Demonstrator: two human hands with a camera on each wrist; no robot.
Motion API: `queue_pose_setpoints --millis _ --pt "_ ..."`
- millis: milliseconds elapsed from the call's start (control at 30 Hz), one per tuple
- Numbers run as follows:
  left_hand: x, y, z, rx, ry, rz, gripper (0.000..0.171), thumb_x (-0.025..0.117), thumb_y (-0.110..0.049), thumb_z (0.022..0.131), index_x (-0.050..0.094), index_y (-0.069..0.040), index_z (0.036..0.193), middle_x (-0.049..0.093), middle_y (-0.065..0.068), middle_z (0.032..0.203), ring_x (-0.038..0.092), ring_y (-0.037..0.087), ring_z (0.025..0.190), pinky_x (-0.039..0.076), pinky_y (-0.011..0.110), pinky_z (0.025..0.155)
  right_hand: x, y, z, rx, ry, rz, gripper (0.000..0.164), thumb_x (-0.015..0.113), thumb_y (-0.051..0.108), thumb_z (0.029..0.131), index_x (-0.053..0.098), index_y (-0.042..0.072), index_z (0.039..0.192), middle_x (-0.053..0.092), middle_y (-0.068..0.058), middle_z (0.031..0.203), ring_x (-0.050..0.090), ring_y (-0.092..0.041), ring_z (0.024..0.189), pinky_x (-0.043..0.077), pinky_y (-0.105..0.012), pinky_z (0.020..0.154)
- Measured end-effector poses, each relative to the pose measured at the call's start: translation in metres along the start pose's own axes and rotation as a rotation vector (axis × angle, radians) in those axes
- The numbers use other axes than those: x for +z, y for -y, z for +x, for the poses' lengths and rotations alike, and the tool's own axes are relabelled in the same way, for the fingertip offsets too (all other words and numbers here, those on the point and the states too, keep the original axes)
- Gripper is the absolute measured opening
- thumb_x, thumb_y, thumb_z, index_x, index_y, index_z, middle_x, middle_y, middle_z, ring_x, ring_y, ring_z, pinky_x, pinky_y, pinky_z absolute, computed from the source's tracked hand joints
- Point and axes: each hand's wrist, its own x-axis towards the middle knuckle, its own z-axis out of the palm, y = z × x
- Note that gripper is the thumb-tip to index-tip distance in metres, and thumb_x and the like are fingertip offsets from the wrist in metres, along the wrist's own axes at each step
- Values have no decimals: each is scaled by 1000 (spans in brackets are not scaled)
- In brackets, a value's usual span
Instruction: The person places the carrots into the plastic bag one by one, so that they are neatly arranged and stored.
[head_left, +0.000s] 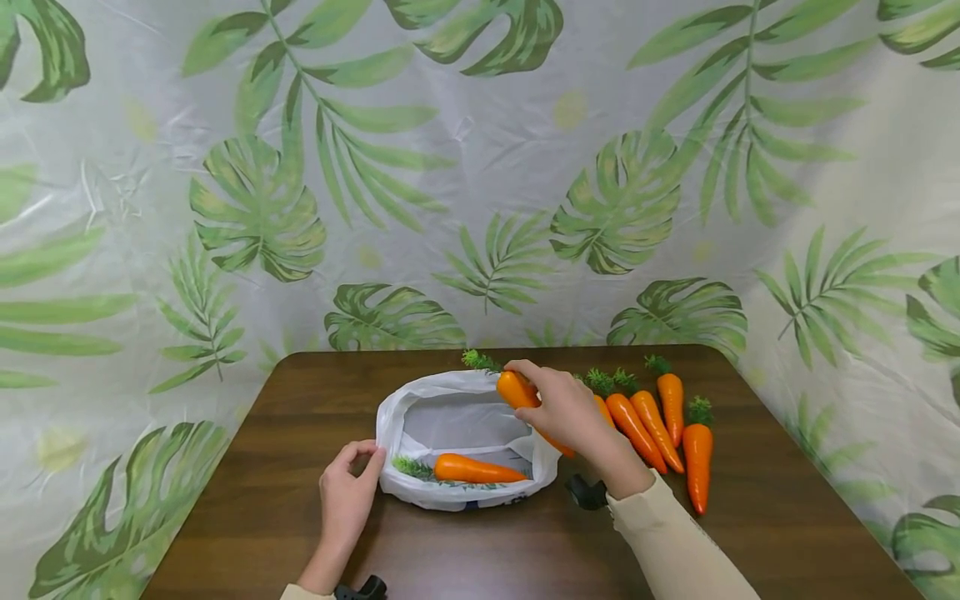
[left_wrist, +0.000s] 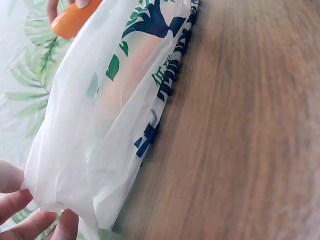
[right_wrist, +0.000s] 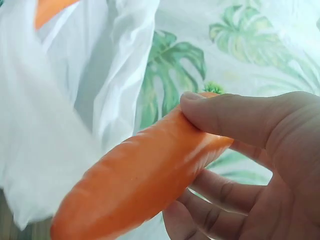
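A white plastic bag (head_left: pixel 442 496) stands with its mouth spread wide on the table. My left hand (head_left: pixel 351 485) pinches the bag's left rim; in the left wrist view, the fingertips sit at the edge of its thin film (left_wrist: pixel 65 135). Inside the bag lies one orange carrot (head_left: pixel 476 469) with a green top pointing left. My right hand (head_left: pixel 570 412) grips a second carrot (head_left: pixel 516 390) over the bag's right rim, its leafy top up and left, its tip slanting down right. In the right wrist view, thumb and fingers hold that carrot (right_wrist: pixel 135 175) near its leafy end.
Several more carrots (head_left: pixel 699 467) lie on the right of the dark wooden table (head_left: pixel 315 392), green tops toward the back. Behind the table hangs a leaf-patterned sheet (head_left: pixel 495 183). Blue and green print (left_wrist: pixel 150 20) marks the bag's near side.
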Motion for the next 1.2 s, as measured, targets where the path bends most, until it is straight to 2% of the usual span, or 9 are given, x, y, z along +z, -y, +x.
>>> queue_pose_setpoints --millis 267,500,733,867,1067,1200 --pt "1 0 0 6 -7 19 4 77 -13 90 75 -10 91 75 3 97 68 22 104 49 45 91 18 17 12 -98 52 -38 69 84 23 84 51 32 143 66 4 107 59 -14 85 49 -34 67" --pt "2 0 -1 17 -13 15 6 76 -15 91 75 -10 91 75 2 97 68 21 103 49 44 90 38 20 21 -191 111 -18 69 86 21 82 54 28 143 66 8 121 62 -14 96 51 -36 76" --pt "2 1 -1 17 -17 29 4 77 -14 90 75 -10 91 75 2 97 69 22 104 50 42 90 57 20 25 -292 192 -55 67 83 16 84 54 24 145 65 2 126 60 -19 107 50 -40 90" --pt "2 1 -1 18 -23 33 5 77 -15 90 75 -11 90 75 0 97 68 21 104 50 38 89 67 21 25 -300 239 -61 66 80 16 87 52 24 147 63 2 129 60 -19 108 50 -40 92" --pt "3 1 -1 26 -29 18 8 77 -16 90 74 -9 89 75 0 97 69 21 105 48 21 86 80 21 24 -280 304 -84 65 77 18 91 50 28 149 62 4 133 59 -18 113 49 -40 95" --pt "2 0 -1 15 -23 13 7 78 -16 90 74 -10 89 75 -2 99 68 18 105 45 17 87 87 22 26 -308 326 -130 62 76 16 91 52 27 147 63 5 129 60 -16 105 48 -37 91"
